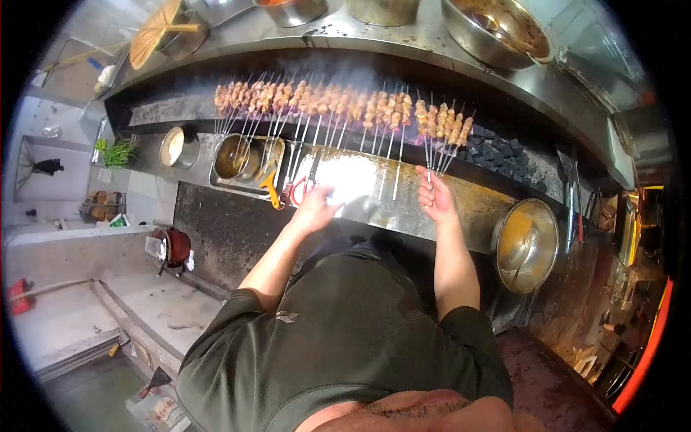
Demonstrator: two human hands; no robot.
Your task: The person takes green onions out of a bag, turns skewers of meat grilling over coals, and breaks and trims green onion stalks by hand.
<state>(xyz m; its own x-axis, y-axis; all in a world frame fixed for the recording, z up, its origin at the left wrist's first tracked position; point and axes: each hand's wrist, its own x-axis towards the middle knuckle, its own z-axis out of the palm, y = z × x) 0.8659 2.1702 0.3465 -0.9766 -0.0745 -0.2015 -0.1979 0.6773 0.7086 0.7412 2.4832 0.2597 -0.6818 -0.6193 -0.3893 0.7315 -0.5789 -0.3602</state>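
Meat skewers [324, 101] lie side by side across a long charcoal grill, their metal sticks pointing toward me. At the right end of the row, my right hand [437, 198] is closed on the stick ends of a fanned bunch of skewers [443, 129]. Over the front edge of the metal shelf [353, 176], my left hand [315, 210] has its thumb apart from its fingers and seems to hold nothing. Just beyond it lie red-handled scissors [297, 191] and a yellow-handled tool [271, 189].
Bare charcoal [500, 155] lies right of the skewers. A tray [214, 176] with a sauce pot [237, 157] and a small bowl [178, 147] stand left. A large metal bowl [525, 245] is at right. Pots [497, 32] and a straw fan [153, 34] line the back ledge.
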